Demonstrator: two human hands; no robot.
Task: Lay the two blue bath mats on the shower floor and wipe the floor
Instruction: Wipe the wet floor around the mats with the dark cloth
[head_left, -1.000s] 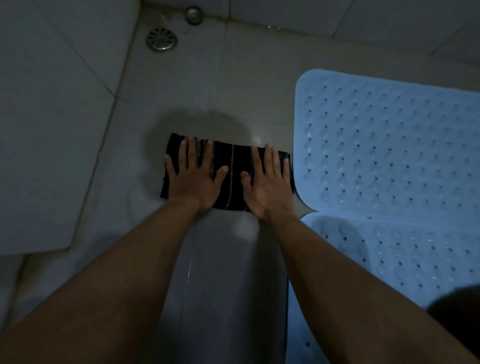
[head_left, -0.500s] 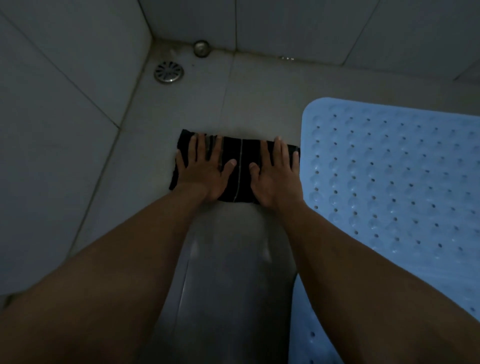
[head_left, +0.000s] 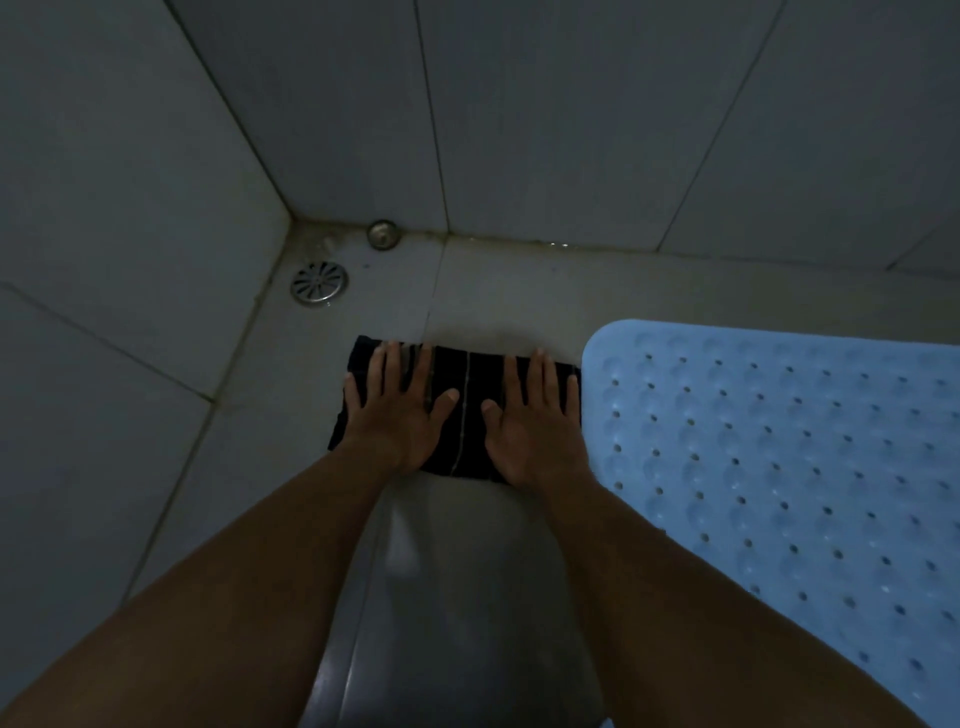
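A dark cloth (head_left: 470, 400) with thin pale stripes lies folded on the grey shower floor (head_left: 519, 291). My left hand (head_left: 400, 423) presses flat on its left half, fingers spread. My right hand (head_left: 535, 423) presses flat on its right half the same way. Neither hand curls around the cloth. A light blue bath mat (head_left: 779, 467) with rows of holes and bumps lies flat on the floor to the right, its left edge touching the cloth. My right forearm covers the mat's near left part, so I cannot make out a second mat.
A round metal floor drain (head_left: 318, 283) sits in the far left corner, with a small round metal fitting (head_left: 383, 235) beside it at the wall's foot. Tiled walls (head_left: 519, 130) close the floor at the back and left. A wet, shiny streak (head_left: 415, 571) runs behind the cloth.
Both hands have pushed the cloth forward toward the back wall and drain corner, leaving a wet streak behind. The view has tilted up, showing more wall and less of the near mat.
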